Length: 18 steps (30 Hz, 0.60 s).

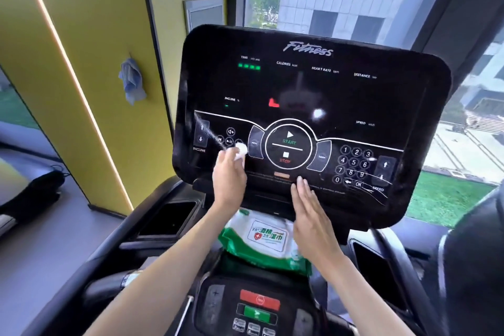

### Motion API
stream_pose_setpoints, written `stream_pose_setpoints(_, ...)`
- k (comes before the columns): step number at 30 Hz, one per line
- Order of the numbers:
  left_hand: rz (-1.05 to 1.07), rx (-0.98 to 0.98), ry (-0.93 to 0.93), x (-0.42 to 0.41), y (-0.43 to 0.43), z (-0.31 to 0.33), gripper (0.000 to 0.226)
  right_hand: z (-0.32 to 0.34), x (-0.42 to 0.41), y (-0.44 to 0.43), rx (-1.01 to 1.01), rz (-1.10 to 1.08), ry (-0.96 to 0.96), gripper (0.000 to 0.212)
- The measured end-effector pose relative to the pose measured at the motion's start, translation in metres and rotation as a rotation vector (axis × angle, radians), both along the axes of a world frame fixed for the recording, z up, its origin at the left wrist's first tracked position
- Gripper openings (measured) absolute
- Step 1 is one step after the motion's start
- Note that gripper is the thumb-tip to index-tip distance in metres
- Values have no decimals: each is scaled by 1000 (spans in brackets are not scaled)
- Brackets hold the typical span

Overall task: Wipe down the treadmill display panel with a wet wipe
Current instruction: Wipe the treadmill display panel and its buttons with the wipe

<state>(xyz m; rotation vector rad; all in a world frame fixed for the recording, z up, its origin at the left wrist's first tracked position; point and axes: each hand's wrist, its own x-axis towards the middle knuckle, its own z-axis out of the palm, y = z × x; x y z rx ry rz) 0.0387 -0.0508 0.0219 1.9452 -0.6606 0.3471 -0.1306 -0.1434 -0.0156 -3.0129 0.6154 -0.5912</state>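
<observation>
The black treadmill display panel (305, 90) fills the middle of the view, tilted toward me. My left hand (228, 177) grips a bunched white wet wipe (241, 150) and holds it against the panel's lower left, beside the round START/STOP ring. A wet streak runs up-left from the wipe across the incline buttons. My right hand (309, 213) is flat with straight fingers, its fingertips touching the panel's lower edge below the STOP mark.
A green and white pack of wet wipes (266, 240) lies on the console shelf under the panel. Below it sits a small control block (256, 308) with red and green buttons. Black cup holders (169, 218) flank the console. A blue cloth (131, 79) hangs on the yellow wall.
</observation>
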Motion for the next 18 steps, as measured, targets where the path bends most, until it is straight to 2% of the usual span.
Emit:
stream_pose_setpoints(2,206,-67,177,2,-2,4,13,-2,-1,-1,-15,11,-9,79)
stream_pose_setpoints(3,234,-62,179,-5,-7,6,12,-3,-2,-2,-31,20,-10,77)
stream_pose_setpoints(4,189,-41,114,-18,-14,8,12,-3,-3,-3,-46,28,-6,74)
stream_pose_setpoints(7,-182,141,-277,-51,-34,-6,33,-4,-6,-9,-104,44,15,67)
stream_pose_setpoints(9,-309,239,-359,-39,-32,-8,25,-2,-7,-14,-130,62,-4,60)
stream_pose_setpoints(11,-197,191,-303,-17,-29,2,15,0,-8,-18,-143,69,-34,62)
stream_pose_setpoints(14,146,12,-27,0,-27,21,10,4,-7,-22,-146,69,-68,67)
stream_pose_setpoints(15,152,20,-75,-3,-29,21,11,5,-6,-23,-142,70,-67,67)
stream_pose_setpoints(16,65,66,-208,-10,-31,17,14,5,-5,-23,-135,71,-68,67)
stream_pose_setpoints(18,-253,236,-528,-18,-31,0,25,5,-4,-22,-120,67,-67,67)
